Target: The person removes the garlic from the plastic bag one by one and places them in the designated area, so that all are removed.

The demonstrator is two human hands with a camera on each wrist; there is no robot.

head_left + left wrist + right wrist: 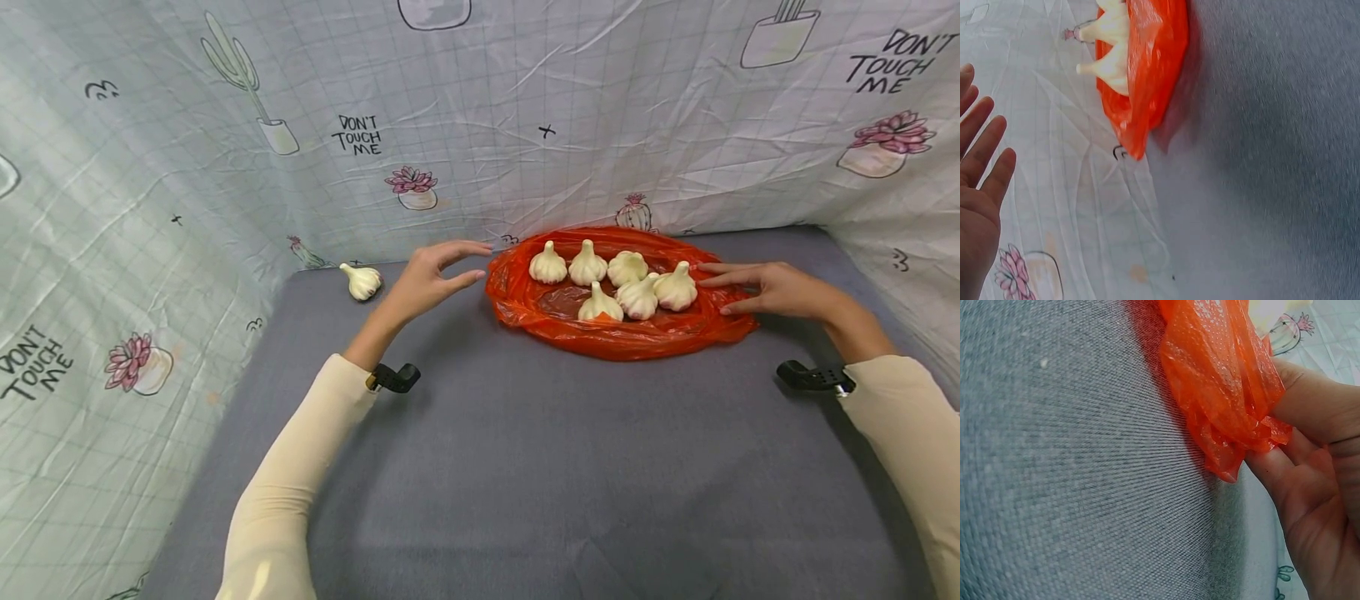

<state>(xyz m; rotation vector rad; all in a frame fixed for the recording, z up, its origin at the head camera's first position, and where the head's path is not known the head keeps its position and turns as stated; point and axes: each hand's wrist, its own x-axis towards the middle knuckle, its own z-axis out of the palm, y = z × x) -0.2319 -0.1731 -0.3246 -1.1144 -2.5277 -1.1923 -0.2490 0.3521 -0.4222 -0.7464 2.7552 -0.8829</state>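
Observation:
Several white garlic bulbs sit inside a red plastic bag, whose rim is spread wide on the table. My left hand hovers just off the bag's left end, thumb and fingers apart with nothing between them; the left wrist view shows its fingers extended beside the bag. At the bag's right end is my right hand, its fingers stretched over the rim towards the nearest bulb and its thumb lower down. The right wrist view has crumpled red plastic covering part of those fingers.
One lone garlic bulb lies at the table's far left, behind the left forearm. The grey cloth-covered table meets a printed curtain at its back edge, close behind the bag. Black wrist cameras are strapped to both wrists.

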